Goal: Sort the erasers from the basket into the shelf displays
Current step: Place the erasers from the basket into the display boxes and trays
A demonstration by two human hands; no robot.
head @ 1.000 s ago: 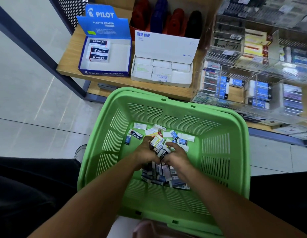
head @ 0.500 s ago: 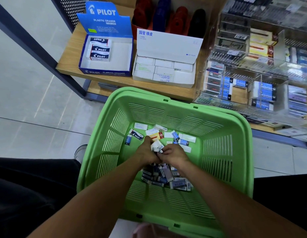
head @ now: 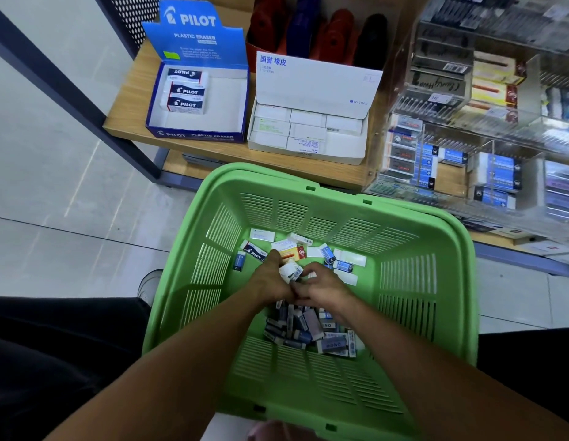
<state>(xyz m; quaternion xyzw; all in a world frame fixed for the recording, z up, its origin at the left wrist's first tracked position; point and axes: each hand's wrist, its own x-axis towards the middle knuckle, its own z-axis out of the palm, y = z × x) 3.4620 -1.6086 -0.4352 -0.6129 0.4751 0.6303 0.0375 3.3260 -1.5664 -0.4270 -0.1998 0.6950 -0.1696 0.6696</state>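
A green plastic basket (head: 429, 281) stands in front of me with several loose erasers (head: 303, 329) heaped on its bottom and more scattered along its far side. Both my hands are down inside it. My left hand (head: 272, 281) grips a small bunch of white erasers (head: 291, 270). My right hand (head: 323, 286) is curled close against it, its fingertips pinching at the same bunch. On the wooden shelf (head: 130, 100) behind sit a blue Pilot display box (head: 197, 100) holding three erasers and a white display box (head: 308, 132) with several white erasers.
Clear acrylic bins (head: 467, 167) with blue and grey erasers fill the shelf's right side. Red, blue and black staplers (head: 315, 33) stand at the back. A dark metal shelf post (head: 69, 90) slants at the left. My shoe (head: 149, 284) is on the tiled floor.
Both hands have drawn closer together over the eraser heap. The bunch in my left hand looks smaller and tighter than a second ago. The view has shifted slightly.
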